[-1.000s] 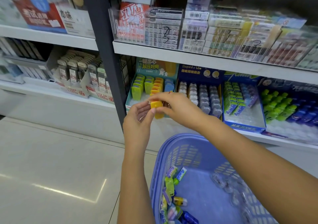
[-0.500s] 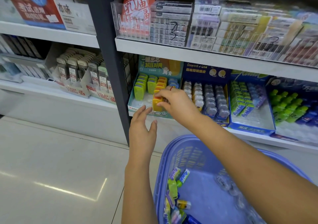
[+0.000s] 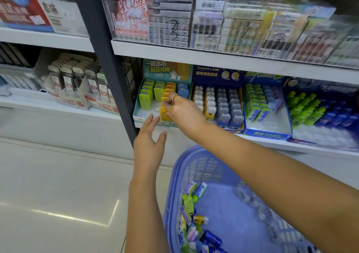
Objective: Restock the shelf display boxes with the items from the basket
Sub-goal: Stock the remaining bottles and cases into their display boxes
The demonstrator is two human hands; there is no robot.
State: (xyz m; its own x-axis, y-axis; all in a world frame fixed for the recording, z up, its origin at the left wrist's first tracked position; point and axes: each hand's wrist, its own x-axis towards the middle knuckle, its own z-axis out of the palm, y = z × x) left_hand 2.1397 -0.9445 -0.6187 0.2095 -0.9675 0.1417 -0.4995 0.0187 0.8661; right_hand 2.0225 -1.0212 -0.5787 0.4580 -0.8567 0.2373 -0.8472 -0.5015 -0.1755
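Note:
My right hand (image 3: 182,110) reaches into the teal display box (image 3: 138,114) on the lower shelf and pinches the top of a yellow-orange item (image 3: 165,114) standing at the front of its orange row. My left hand (image 3: 150,138) hovers just below the box's front edge, fingers spread and holding nothing. The purple basket (image 3: 186,167) hangs from my right forearm and holds several small wrapped items (image 3: 191,214) in green, purple, blue and yellow.
To the right stand a dark blue box of white and grey items (image 3: 217,105), a blue box with green packs (image 3: 260,105) and a box of green and blue items (image 3: 318,112). A dark shelf post (image 3: 108,62) rises at the left. Glossy floor (image 3: 58,194) lies below.
My right hand carried the yellow-orange item from between both hands into the teal box's orange row. My left hand let go of it and now hovers spread below the box.

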